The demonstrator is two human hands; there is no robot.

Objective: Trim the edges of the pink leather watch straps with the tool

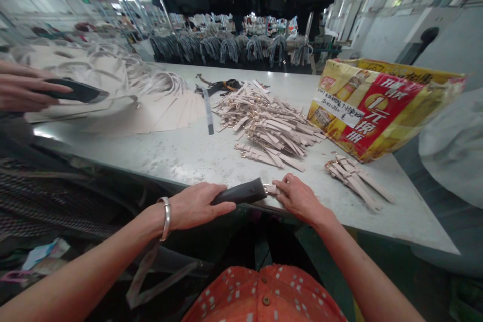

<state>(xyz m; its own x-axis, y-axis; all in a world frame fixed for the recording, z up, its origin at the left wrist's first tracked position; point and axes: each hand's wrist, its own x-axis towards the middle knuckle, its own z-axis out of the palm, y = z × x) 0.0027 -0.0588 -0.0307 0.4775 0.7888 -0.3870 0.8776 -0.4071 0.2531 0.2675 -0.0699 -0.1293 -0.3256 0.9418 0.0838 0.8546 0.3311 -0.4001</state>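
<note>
Here at the near edge of the table (162, 153), one strap is in hand and under way. The left hand (199, 205) has its fingers wrapped round a black tool (241, 193), thumb along the near side, and the tool's nose points right, up to the strap's buckle. Whether nose and metal actually touch, I cannot tell from here. The right hand (300, 200) has its fingers closed in a narrow pinch on that small pale strap (272, 189), its buckle end facing left, just over the table's near edge.

And how far along are we? Look at the middle: a big, loose heap of straps (271, 121), buckles on, lying every which way. Over to the right, near the yellow box (377, 110), sits a much smaller bunch of straps (354, 178), set apart from the heap. My guess is that one group is handled and the other waits; which is which, I can't say. If the small bunch is the finished one, most of the work is left.

On the far left, a co-worker's hand (22, 88) grips a similar dark tool (77, 91) beside large pale pieces (151, 113) spread over the table.
</note>
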